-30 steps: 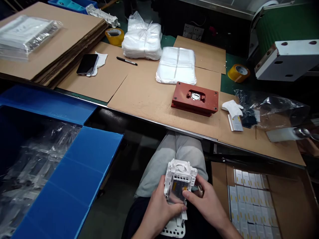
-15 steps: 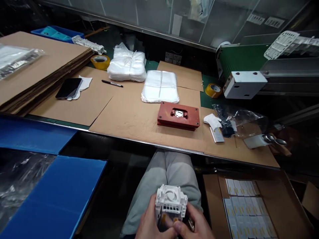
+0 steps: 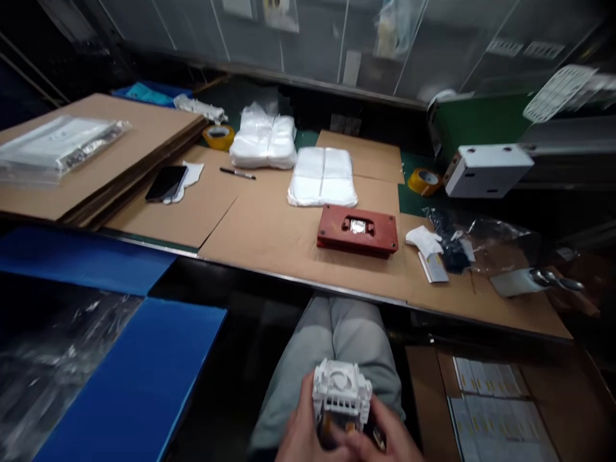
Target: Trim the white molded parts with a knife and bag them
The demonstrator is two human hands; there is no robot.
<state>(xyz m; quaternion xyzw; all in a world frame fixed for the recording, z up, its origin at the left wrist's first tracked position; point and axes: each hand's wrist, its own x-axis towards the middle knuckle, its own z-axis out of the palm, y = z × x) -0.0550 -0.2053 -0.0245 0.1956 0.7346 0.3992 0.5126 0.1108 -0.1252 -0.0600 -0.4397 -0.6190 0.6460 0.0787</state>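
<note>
1. Left hand (image 3: 301, 433) grips the white plastic housing (image 3: 341, 388) at its left; right hand (image 3: 394, 436) grips it at its right, presumably for steadiness.
2. Housing: 6 o'clock in view, over the lap (image 3: 332, 340), likely for close inspection.
3. Red block (image 3: 332, 234): 12 o'clock from housing, on the desk (image 3: 409, 204), apparently within reach.
4. Carton (image 3: 423, 391) with flat parts (image 3: 500, 417): 3 o'clock, seemingly for easy picking.

No lettering, label, number or sign is legible
</note>
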